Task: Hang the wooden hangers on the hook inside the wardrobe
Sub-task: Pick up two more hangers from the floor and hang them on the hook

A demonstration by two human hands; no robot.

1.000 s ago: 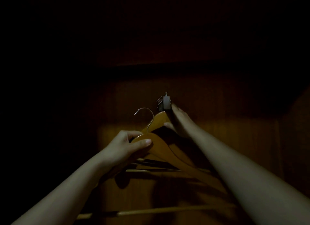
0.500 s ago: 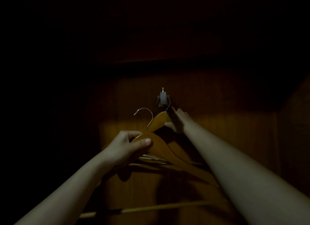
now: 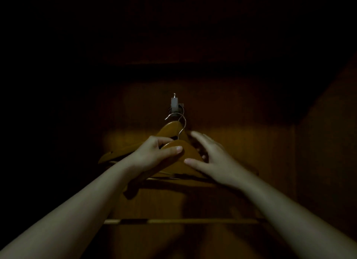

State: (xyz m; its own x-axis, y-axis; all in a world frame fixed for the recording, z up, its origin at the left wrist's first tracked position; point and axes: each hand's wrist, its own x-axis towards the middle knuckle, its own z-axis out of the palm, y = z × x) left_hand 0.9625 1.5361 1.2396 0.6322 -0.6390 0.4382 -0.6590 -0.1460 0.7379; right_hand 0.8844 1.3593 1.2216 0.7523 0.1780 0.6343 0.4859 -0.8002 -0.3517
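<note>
A small wall hook (image 3: 174, 103) sits on the dim wooden back panel of the wardrobe. One wooden hanger (image 3: 170, 128) hangs from it. My left hand (image 3: 154, 155) grips a second wooden hanger (image 3: 188, 153) at its top, thumb on the front; its metal hook (image 3: 181, 123) rises to just below the wall hook. My right hand (image 3: 210, 158) has its fingers spread, reaching past the right shoulder of the held hanger and touching it.
The wardrobe's wooden back panel (image 3: 241, 146) is lit only in the middle; the rest is dark. A side wall (image 3: 326, 162) stands at the right. A light wooden bar (image 3: 183, 221) runs across lower down.
My left hand has carried the second hanger up and to the right, close under the wall hook. My right hand has left the hung hanger and come back to the held one.
</note>
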